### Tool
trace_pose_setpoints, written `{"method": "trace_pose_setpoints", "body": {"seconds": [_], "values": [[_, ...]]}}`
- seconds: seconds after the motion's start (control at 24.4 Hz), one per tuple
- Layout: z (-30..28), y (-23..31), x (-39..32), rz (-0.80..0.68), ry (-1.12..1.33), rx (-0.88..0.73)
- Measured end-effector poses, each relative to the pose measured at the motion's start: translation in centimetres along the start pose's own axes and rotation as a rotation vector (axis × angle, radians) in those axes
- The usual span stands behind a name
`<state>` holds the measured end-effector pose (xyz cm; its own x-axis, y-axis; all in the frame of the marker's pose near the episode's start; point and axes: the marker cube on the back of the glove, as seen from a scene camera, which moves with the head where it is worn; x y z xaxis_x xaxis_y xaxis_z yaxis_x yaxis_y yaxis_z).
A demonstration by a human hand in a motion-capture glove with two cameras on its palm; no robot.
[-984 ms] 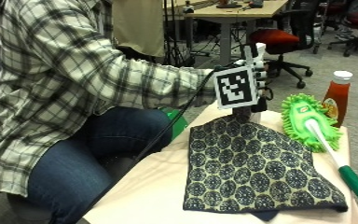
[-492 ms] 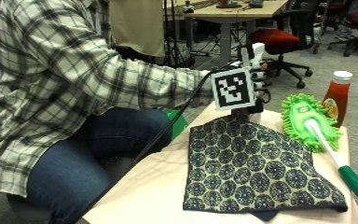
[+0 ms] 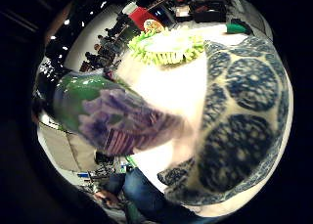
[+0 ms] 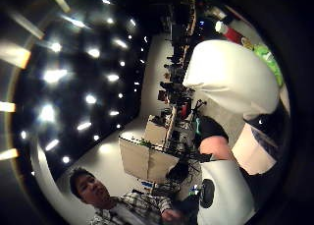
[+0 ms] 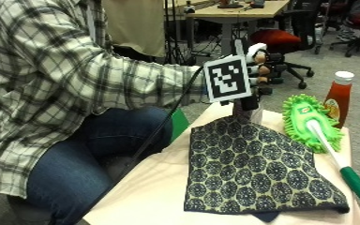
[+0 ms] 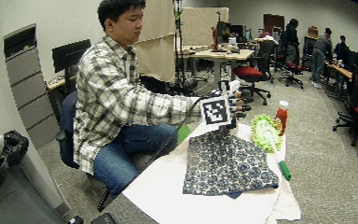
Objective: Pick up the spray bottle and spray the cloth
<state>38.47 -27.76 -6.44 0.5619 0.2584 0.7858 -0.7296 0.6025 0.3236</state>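
Right hand (image 5: 259,65) raised over far edge of cloth (image 5: 255,168) — fingers curled round spray bottle (image 3: 112,116); bottle's green body seen only in palm view.

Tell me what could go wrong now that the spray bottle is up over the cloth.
The right hand holds the spray bottle above the far edge of the cloth, so mist may land on the bare table instead. The ketchup bottle and green duster sit close beside the cloth and could get wet or be knocked if the hand swings that way.
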Motion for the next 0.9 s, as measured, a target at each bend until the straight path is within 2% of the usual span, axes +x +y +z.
{"method": "trace_pose_setpoints", "body": {"seconds": [0.16, 0.33, 0.53, 0.66, 0.9], "values": [[-3.2, 3.0, -1.5, -0.057, 0.168, -0.055], [-9.2, 8.1, -3.1, -0.164, 0.511, -0.070], [-17.8, 20.2, -4.2, -0.213, 0.895, -0.068], [-21.4, 28.5, -3.5, -0.126, 1.051, -0.007], [-24.3, 40.9, -3.0, 0.148, 1.064, 0.115]]}}
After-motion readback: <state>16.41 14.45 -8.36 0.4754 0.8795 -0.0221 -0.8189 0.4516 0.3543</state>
